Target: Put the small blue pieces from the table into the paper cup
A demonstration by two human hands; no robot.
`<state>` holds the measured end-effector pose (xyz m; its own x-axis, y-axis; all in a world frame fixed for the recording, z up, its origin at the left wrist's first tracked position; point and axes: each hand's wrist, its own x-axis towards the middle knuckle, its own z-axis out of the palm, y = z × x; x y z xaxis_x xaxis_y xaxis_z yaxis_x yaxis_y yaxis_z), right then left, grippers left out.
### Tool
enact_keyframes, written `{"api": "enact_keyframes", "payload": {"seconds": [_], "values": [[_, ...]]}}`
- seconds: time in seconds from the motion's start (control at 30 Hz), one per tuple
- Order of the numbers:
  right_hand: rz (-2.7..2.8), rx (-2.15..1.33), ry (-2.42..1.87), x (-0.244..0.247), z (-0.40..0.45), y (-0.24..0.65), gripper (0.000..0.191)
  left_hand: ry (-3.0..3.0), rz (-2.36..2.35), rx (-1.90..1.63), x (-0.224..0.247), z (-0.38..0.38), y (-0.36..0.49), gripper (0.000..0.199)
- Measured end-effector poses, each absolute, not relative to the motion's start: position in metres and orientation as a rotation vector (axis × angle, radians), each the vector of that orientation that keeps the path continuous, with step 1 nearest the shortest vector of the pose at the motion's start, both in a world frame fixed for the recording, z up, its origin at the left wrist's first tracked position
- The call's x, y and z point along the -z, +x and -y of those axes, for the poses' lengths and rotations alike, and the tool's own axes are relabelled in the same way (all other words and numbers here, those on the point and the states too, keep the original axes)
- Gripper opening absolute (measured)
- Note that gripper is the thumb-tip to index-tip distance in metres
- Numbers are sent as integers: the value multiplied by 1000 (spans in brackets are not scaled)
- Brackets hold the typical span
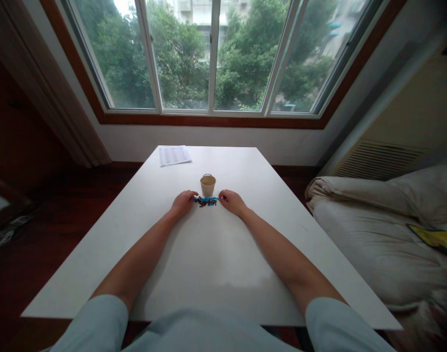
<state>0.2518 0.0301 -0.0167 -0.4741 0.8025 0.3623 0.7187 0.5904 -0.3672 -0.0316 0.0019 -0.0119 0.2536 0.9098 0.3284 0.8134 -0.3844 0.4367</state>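
Head view: left fingers [191, 193] and right fingers [225, 193], bent, gap and hold indiscernible; between them lie blue and dark-red pieces [207, 200], shapes unclear; beyond, printed sheets [175, 156], illegible.

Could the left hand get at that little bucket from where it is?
Probably yes: the left hand is by the small blue and dark pieces, and the bucket stands close beyond, with nothing tall in between.

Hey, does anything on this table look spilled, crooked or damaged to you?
Nothing looks clearly damaged. The small blue and dark red pieces lie loose between the left hand and right hand, just in front of the upright bucket, which might look like a spill. The papers at the table's far left corner sit slightly askew.
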Motion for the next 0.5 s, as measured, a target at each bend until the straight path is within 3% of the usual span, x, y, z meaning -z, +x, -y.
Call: {"api": "enact_keyframes", "payload": {"seconds": [0.5], "values": [[2394, -225, -1118, 18, -23, 243, 16, 2373, -1676, -804, 19, -3, -30, 33]]}}
